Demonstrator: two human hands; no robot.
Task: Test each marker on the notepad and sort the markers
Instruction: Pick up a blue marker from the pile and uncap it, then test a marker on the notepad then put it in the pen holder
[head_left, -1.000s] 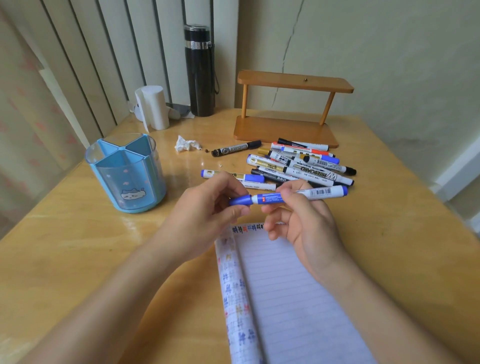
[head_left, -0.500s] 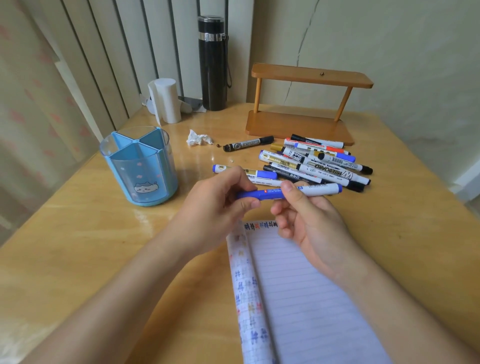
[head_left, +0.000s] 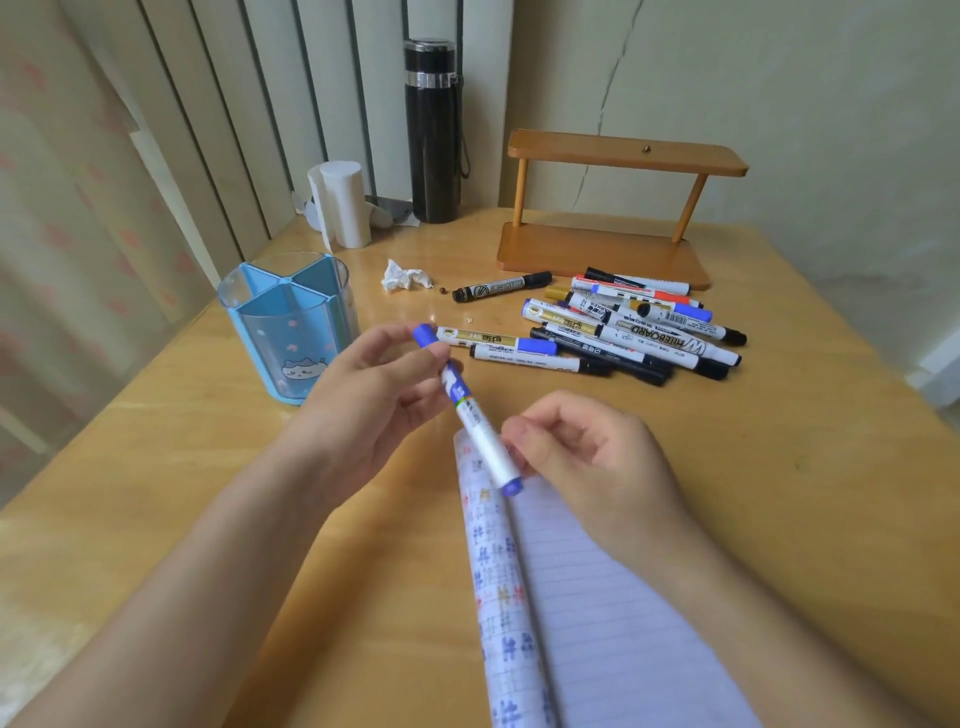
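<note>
The open notepad (head_left: 597, 597) lies nearest on the table (head_left: 779, 457), its lined page bare of strokes where it shows, patterned cover folded along its left edge. Just above its far end, the right hand (head_left: 587, 462) pinches the white barrel of the blue marker (head_left: 475, 421) close to its tail plug. The marker slants away to the left, and the left hand (head_left: 369, 400) curls round its blue cap end, the cap tip poking out beyond the fingers. The cap looks seated, so the step in hand is most likely uncapping for the test.

To do it well, pull straight along the marker's slant, not sideways, with the right pinch kept firm so the barrel does not slip. Keep the cap in the left hand for recapping. The nib end points away from the page, so the barrel must be turned before 1 short stroke is drawn on the lined paper.

Farther left stands the divided blue pen holder (head_left: 291, 332), the probable sorting place. Farther right lies the pile of untested markers (head_left: 623, 332), with 1 black marker (head_left: 501, 287) apart from it.
</note>
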